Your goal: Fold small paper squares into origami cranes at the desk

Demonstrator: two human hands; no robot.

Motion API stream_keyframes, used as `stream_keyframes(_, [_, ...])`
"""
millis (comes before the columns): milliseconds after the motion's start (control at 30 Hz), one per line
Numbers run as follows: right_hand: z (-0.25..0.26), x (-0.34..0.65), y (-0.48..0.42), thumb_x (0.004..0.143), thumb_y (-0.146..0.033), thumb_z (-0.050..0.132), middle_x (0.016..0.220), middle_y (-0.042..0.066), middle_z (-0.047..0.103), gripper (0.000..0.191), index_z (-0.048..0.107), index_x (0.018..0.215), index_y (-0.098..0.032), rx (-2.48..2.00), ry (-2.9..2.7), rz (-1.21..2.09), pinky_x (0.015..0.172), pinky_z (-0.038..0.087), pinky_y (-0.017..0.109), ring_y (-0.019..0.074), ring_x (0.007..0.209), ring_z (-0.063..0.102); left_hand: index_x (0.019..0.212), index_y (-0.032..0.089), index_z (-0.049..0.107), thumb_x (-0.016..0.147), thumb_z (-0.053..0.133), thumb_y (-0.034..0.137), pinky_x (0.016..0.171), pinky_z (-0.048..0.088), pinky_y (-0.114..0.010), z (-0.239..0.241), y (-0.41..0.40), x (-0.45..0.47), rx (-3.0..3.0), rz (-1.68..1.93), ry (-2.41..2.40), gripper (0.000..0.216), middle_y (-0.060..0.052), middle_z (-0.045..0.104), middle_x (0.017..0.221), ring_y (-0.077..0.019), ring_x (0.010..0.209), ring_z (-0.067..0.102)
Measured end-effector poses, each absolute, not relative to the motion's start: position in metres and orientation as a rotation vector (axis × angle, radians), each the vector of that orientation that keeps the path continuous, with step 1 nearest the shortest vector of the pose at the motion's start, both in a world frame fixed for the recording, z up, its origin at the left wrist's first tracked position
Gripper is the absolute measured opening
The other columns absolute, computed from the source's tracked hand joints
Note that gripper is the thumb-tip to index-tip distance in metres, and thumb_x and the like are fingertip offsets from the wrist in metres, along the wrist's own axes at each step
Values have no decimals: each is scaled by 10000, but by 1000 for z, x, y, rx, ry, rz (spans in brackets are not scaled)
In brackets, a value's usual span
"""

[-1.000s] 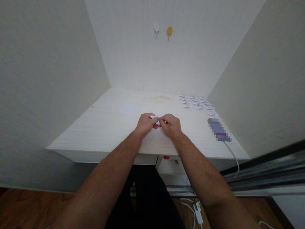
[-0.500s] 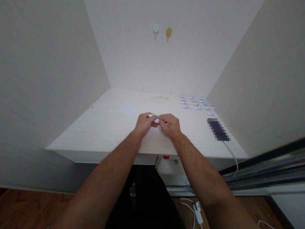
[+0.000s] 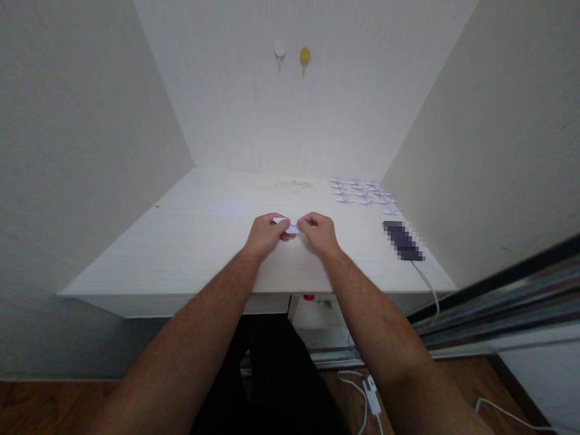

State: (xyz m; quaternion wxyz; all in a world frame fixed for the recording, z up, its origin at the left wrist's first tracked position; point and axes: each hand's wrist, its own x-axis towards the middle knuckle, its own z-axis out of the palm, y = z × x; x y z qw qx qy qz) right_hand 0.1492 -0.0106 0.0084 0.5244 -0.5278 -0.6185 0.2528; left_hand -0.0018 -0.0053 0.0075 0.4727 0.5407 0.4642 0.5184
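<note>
A small folded piece of white paper (image 3: 293, 228) is held between my two hands above the white desk (image 3: 174, 251). On its left side my left hand (image 3: 266, 234) pinches it, thumb on top and fingers underneath. My right hand (image 3: 318, 232) grips the other end between thumb and fingertips. Part of the paper is hidden by the fingers, so its exact folded shape cannot be made out. Several folded paper cranes (image 3: 365, 193) stand in rows at the back right of the desk.
A blurred-out dark phone (image 3: 403, 240) lies at the right with a white cable (image 3: 428, 282) running off the desk edge. Walls enclose the desk at the back and both sides. Two hooks, one yellow (image 3: 304, 55), hang on the back wall. A white power strip (image 3: 372, 395) lies below.
The view has shifted slightly, so the desk appears further left. Both hands still hold the paper; more of it shows between them, and the right fingers have shifted a little on it.
</note>
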Motion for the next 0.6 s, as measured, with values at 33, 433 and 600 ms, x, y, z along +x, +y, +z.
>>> stream_keyframes(33, [12, 154, -10, 753, -367, 592, 646, 6, 647, 200, 640, 655, -199, -1345, -1474, 471, 694, 462, 290, 155, 652, 579, 748, 130, 661, 676, 677, 323, 478, 470, -213, 8, -5, -2, 1328, 1274, 1158, 207, -54, 660, 555, -181, 526, 663])
stream_keyframes(433, [23, 274, 0, 771, -475, 598, 949, 185, 616, 359, 652, 882, -137, -1980, -1170, -161, 893, 330, 539, 310, 944, 531, 781, 123, 672, 669, 685, 323, 500, 486, -236, 7, -2, -3, 1326, 1254, 1138, 230, -85, 691, 605, -167, 514, 639])
stream_keyframes(600, [17, 285, 1, 788, -505, 563, 1012, 215, 600, 402, 654, 919, -136, -2053, -1114, -108, 848, 327, 561, 335, 948, 517, 775, 123, 669, 673, 680, 320, 511, 495, -250, 5, -1, -3, 1345, 1262, 1145, 222, -89, 691, 605, -182, 532, 650])
